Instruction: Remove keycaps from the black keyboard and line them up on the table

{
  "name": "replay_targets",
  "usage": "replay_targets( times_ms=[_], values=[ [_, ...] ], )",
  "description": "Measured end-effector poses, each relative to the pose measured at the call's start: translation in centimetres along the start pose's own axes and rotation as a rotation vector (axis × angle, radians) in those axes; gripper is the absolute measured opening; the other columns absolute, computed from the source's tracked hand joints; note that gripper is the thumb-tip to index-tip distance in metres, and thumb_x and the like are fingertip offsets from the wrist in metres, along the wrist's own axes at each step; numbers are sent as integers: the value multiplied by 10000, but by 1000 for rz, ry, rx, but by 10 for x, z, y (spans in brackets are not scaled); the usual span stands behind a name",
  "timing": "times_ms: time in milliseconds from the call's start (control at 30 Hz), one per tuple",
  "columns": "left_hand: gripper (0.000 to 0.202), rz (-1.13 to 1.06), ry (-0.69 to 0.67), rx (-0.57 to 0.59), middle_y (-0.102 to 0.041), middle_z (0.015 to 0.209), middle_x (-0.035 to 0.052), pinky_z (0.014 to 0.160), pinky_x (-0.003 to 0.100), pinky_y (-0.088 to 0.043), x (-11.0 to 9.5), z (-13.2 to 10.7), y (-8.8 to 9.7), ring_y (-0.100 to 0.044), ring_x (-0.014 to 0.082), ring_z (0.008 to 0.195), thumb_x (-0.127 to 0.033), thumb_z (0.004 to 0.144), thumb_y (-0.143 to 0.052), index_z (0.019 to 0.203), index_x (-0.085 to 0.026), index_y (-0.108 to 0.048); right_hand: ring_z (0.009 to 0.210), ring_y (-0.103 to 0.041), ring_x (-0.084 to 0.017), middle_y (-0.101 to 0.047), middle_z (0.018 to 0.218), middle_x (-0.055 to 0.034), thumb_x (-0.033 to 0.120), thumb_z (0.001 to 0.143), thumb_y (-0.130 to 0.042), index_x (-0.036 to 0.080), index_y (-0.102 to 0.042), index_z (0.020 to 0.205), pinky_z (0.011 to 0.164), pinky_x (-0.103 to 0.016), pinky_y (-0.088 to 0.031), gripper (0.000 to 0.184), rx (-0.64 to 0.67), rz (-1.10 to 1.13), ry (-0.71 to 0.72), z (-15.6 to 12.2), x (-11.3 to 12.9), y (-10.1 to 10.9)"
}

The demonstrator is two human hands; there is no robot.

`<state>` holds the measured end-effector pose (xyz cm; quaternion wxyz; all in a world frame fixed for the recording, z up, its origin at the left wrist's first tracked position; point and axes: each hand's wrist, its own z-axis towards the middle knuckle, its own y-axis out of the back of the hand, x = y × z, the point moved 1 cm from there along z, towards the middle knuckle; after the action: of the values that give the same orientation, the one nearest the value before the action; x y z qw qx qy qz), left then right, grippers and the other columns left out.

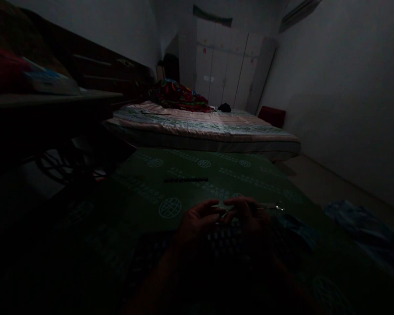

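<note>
The room is very dark. My left hand (197, 218) and my right hand (249, 215) meet low in the middle, fingertips pinched together over a dark checked cloth (223, 245). Whatever the fingers pinch is too small and dim to name. A thin shiny piece (274, 206) sticks out to the right from beside my right hand. Both hands rest above a green mat (170, 192) printed with pale globe marks. A short dark strip (185, 179) lies on the mat, a little beyond the hands.
A low bed (216, 131) with a striped sheet stands beyond the mat, with a bright bundle of cloth (179, 96) on it. White wardrobes (226, 70) fill the far wall. Dark furniture (52, 109) is on the left. Blue cloth (357, 221) lies on the floor at right.
</note>
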<state>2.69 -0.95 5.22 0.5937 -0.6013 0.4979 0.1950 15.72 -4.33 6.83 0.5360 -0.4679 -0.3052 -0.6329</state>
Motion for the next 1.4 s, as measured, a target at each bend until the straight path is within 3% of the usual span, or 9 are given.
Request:
replay_targets(
  times_ms=[200,300,400,567,733,900,967,1167,1400],
  values=[
    [391,52,-26,-73,-692,772,44,595,240,-474,-1,1,-2,-635,161,667,-167,478,-764,847,-152,-633,569,-634,-149,-642,542,-3,344,848,-454,160,-607,848,625,-291,-500,239,-31,-13,-13,0,-4,0],
    [345,71,-44,-115,-691,752,35,601,233,-479,-2,1,-3,-632,145,647,-191,494,-760,813,-147,-636,675,-637,-157,-666,656,-24,326,829,-485,185,-623,840,695,-310,-498,198,17,-130,173,0,-11,2],
    [305,84,-43,-126,-685,708,19,600,213,-479,-5,1,-2,-621,124,614,-170,479,-763,757,-136,-642,820,-619,-173,-669,849,-61,294,813,-510,208,-639,831,737,-308,-497,157,166,-222,403,0,-13,3],
    [289,55,4,-127,-669,655,6,553,196,-473,-9,0,-1,-605,109,560,-127,450,-757,714,-135,-639,880,-598,-164,-638,958,-63,248,828,-491,227,-626,958,766,-281,-489,189,295,-361,512,-5,-8,2],
    [264,29,34,-135,-671,648,10,547,201,-475,-9,-2,-2,-613,120,566,-99,468,-734,710,-138,-634,804,-601,-154,-644,881,-27,271,865,-417,275,-648,901,684,-257,-486,234,290,-527,486,-7,-5,0],
    [214,92,34,-160,-673,617,24,549,207,-468,-9,-2,0,-614,128,570,-115,515,-723,712,-131,-639,782,-560,-211,-637,796,-94,265,816,-501,201,-640,728,758,-372,-415,177,160,-925,576,5,-5,6],
    [200,103,5,-163,-670,615,21,550,207,-466,-11,-3,1,-606,120,554,-109,509,-724,691,-124,-643,759,-560,-200,-633,729,-86,223,828,-466,190,-627,726,752,-355,-414,194,172,-1016,603,11,-9,10],
    [192,88,-33,-99,-637,541,-14,504,185,-436,-18,-5,1,-568,86,480,-129,479,-743,641,-130,-639,692,-625,-127,-682,844,-48,176,823,-438,191,-594,999,594,-199,-449,236,475,-727,476,17,-18,16],
    [220,167,2,-27,-637,554,-8,494,192,-420,-18,-6,12,-560,88,471,-136,452,-748,635,-122,-627,612,-626,-109,-697,761,-23,144,743,-527,194,-653,904,540,-165,-427,210,591,-684,351,20,-7,10]
  ],
)
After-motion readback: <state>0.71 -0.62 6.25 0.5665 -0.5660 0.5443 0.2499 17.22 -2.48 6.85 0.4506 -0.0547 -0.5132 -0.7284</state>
